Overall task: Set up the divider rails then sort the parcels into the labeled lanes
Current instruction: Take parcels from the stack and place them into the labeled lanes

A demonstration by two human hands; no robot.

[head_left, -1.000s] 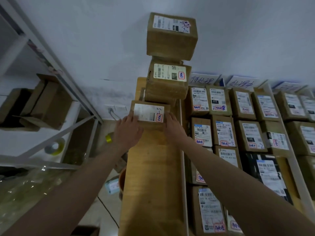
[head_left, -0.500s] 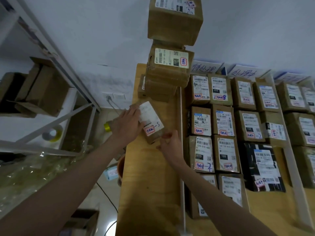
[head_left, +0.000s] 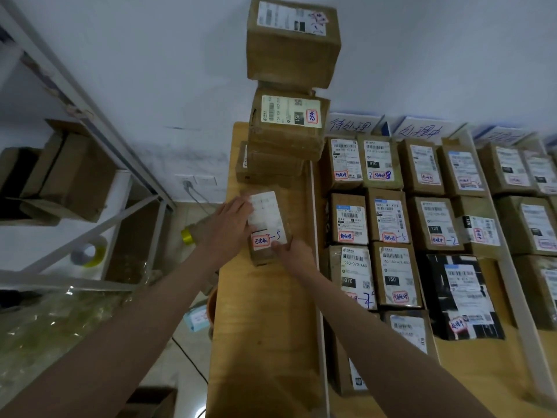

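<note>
On the desk (head_left: pixel 265 342), your right hand (head_left: pixel 294 256) pinches the near corner of the small parcel (head_left: pixel 269 227) and your left hand (head_left: pixel 229 227) grips its left edge, holding it in the leftmost lane beside the divider rail (head_left: pixel 316 267), the parcel stack (head_left: pixel 286 116) just beyond.

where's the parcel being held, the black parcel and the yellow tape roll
held parcel (head_left: pixel 268 220), head view, on its white label
black parcel (head_left: pixel 437 300), head view, on its black wrapping
yellow tape roll (head_left: pixel 90 254), head view, on its rim
</note>
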